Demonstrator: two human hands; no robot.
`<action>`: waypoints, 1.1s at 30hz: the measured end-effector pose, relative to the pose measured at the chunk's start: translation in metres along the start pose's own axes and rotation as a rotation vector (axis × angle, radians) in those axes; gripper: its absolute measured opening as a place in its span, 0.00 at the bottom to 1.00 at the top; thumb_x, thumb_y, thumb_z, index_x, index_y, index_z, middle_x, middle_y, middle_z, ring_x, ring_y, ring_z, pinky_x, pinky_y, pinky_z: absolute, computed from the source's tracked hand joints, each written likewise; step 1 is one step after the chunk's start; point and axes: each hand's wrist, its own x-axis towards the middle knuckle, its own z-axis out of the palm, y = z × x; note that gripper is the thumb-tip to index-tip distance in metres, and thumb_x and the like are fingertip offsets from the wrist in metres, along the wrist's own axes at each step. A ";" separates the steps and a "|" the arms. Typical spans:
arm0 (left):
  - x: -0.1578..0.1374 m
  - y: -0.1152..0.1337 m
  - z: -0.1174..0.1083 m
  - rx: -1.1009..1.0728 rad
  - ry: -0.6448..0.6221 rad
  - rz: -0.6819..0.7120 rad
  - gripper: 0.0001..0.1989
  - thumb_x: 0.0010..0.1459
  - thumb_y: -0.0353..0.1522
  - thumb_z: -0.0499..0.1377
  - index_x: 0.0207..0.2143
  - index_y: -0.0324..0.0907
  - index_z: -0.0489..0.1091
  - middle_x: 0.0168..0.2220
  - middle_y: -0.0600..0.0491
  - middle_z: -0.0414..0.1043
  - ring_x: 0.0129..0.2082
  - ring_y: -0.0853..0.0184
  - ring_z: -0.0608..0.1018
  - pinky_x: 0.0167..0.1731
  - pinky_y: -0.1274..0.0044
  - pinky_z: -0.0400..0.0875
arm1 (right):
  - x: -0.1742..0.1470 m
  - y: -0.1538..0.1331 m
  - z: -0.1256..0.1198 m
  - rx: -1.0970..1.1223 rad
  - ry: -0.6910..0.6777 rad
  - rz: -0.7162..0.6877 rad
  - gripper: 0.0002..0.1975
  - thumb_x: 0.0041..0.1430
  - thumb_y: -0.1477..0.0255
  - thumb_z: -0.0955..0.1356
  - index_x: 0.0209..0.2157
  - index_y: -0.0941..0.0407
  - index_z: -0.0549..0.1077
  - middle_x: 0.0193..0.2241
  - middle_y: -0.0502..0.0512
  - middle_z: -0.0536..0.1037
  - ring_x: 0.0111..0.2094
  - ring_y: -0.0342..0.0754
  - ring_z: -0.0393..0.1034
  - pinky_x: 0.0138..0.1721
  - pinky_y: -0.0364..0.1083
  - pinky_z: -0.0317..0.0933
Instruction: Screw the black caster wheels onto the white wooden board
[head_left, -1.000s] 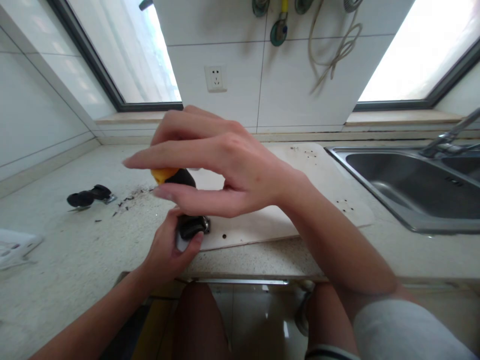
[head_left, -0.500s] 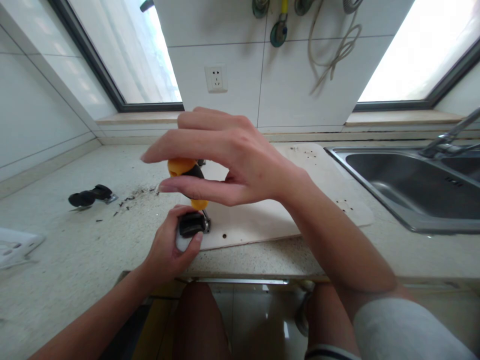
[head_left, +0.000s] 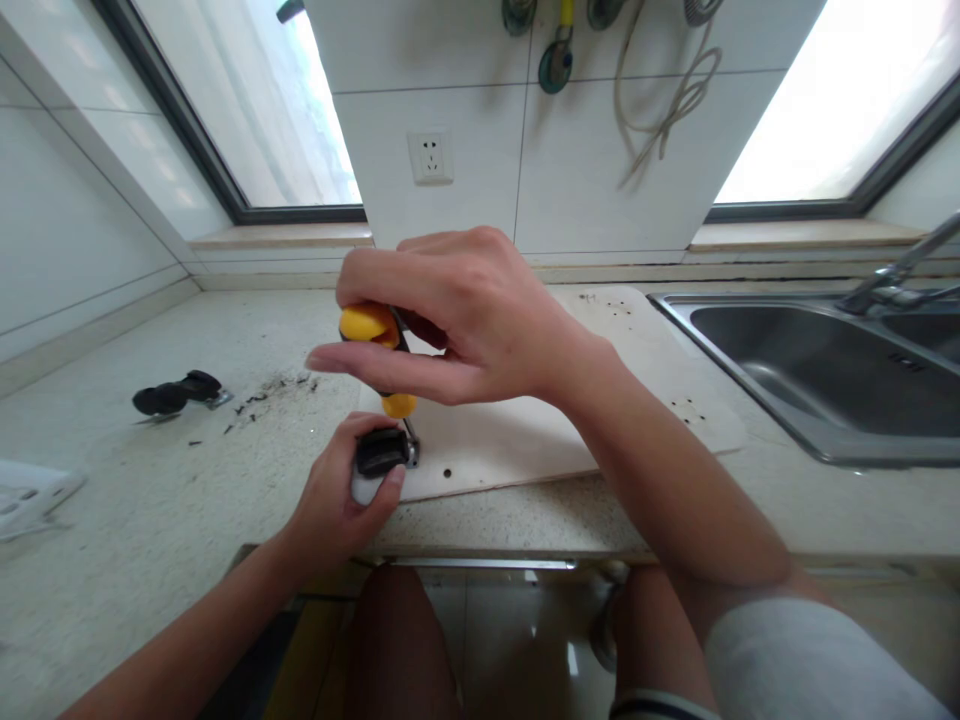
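Observation:
My right hand is closed round the yellow and black handle of a screwdriver, thumb stretched along its near side. The shaft slants down to the metal plate of a black caster wheel; what the tip meets is too small to make out. My left hand pinches that caster from the left, fingers behind and thumb in front, pressing it to the near left corner of a white board. Small holes show in the board, one just right of the caster.
Two black casters lie on the speckled countertop at left, beside dark debris. A white plastic piece sits at the left edge. Right of the board is a steel sink with a faucet.
The fingers of my right hand have curled in from a stretched-out pose onto the screwdriver handle. My left hand and the caster keep their place.

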 end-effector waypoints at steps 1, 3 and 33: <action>-0.001 -0.001 0.000 0.006 0.001 0.000 0.19 0.68 0.31 0.62 0.59 0.47 0.66 0.49 0.45 0.78 0.46 0.58 0.85 0.47 0.62 0.85 | 0.000 -0.001 0.000 0.004 0.019 0.015 0.18 0.80 0.59 0.69 0.35 0.55 0.74 0.27 0.42 0.67 0.30 0.40 0.63 0.39 0.46 0.57; -0.001 -0.002 0.000 0.023 0.007 -0.004 0.20 0.68 0.32 0.63 0.60 0.47 0.66 0.50 0.45 0.78 0.46 0.57 0.85 0.48 0.61 0.85 | 0.000 -0.004 0.002 0.025 0.070 0.013 0.21 0.78 0.58 0.71 0.31 0.54 0.71 0.25 0.41 0.62 0.29 0.40 0.59 0.37 0.47 0.55; -0.007 -0.003 0.005 0.025 0.017 -0.033 0.22 0.66 0.31 0.65 0.61 0.45 0.68 0.52 0.44 0.79 0.50 0.55 0.84 0.54 0.61 0.81 | -0.001 0.000 0.009 -0.097 0.380 0.105 0.28 0.71 0.54 0.73 0.22 0.52 0.66 0.19 0.42 0.61 0.24 0.41 0.50 0.29 0.49 0.52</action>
